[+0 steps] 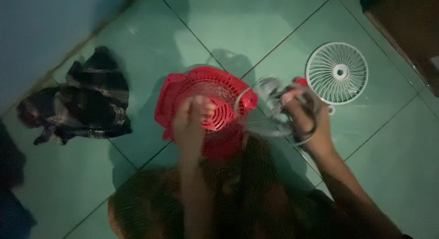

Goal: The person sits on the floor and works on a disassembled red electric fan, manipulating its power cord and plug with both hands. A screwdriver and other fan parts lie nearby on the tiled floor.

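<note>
At the far left a dark checked cloth (84, 99) lies crumpled on the green tiled floor (219, 24), close to the blue wall (41, 33). Right of it, near the middle, a red fan housing (206, 102) with a round slotted grille sits on the floor between the person's knees. The left hand (194, 118) rests on the front of that red housing, fingers curled against the grille; it is blurred, so how firmly it grips cannot be told. Just right of the housing, the right hand (304, 118) is closed around a clear fan blade (272, 104), with a thin looped cord or wire running over the fingers. Further right, apart from both hands, a white round fan guard (337, 73) lies flat on the tiles, and a dark wooden piece of furniture (407, 24) fills the upper right corner
</note>
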